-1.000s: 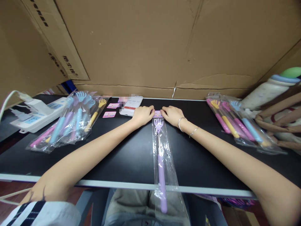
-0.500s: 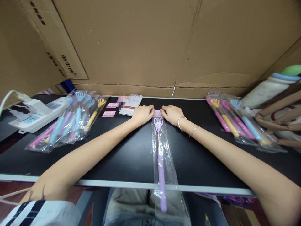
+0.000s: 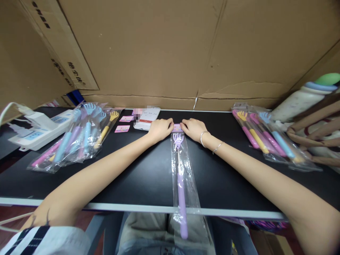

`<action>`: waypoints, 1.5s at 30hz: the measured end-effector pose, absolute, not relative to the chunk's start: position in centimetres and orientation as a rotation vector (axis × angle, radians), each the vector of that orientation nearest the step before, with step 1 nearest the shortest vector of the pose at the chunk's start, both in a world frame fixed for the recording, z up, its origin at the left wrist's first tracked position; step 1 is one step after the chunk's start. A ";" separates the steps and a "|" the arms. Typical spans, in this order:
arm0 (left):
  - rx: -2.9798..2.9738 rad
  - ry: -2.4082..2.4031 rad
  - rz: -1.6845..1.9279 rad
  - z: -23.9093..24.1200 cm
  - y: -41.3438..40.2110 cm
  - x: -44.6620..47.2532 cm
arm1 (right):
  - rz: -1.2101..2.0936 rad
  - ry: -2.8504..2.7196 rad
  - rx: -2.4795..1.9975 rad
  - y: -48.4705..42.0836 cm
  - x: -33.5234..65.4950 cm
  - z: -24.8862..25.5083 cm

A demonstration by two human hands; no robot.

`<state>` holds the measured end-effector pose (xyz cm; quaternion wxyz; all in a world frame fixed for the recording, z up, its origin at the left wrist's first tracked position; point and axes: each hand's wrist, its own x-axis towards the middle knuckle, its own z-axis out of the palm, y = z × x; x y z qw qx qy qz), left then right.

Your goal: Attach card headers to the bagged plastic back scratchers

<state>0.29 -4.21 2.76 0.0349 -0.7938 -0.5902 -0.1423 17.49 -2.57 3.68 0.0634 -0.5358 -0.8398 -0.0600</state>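
A purple back scratcher (image 3: 181, 198) lies in a clear plastic bag (image 3: 191, 184), its claw end toward the back and its handle past the table's front edge. At the top of the bag is a small pink printed card (image 3: 177, 128). My left hand (image 3: 161, 129) has its bent fingers closed on the card's left end. From the other side, my right hand (image 3: 194, 129), with bracelets at the wrist, grips the right end between thumb and fingers. My palms hide part of what the fingertips touch.
Bagged back scratchers lie in a left pile (image 3: 86, 138) and a right pile (image 3: 265, 136). Pink cards (image 3: 122, 129) and a phone (image 3: 146, 119) sit behind my left hand. A power strip (image 3: 45, 131), a bottle (image 3: 297, 102) and cardboard walls (image 3: 148, 46) surround the black table (image 3: 138, 177).
Both hands stay at the card's ends, and the bagged back scratcher lies as before. Only the whole view has shifted very slightly.
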 end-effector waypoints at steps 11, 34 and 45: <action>-2.410 -1.830 -0.324 3.2 -4.5 0.4 | -0.228 -2.574 -1.650 -2.7 17.4 3.8; -2.406 -1.809 -0.340 3.0 -4.5 0.4 | -0.250 -2.567 -1.619 -2.6 17.4 3.7; -2.377 -1.852 -0.316 3.1 -4.7 0.6 | -0.272 -2.564 -1.653 -2.8 17.3 3.9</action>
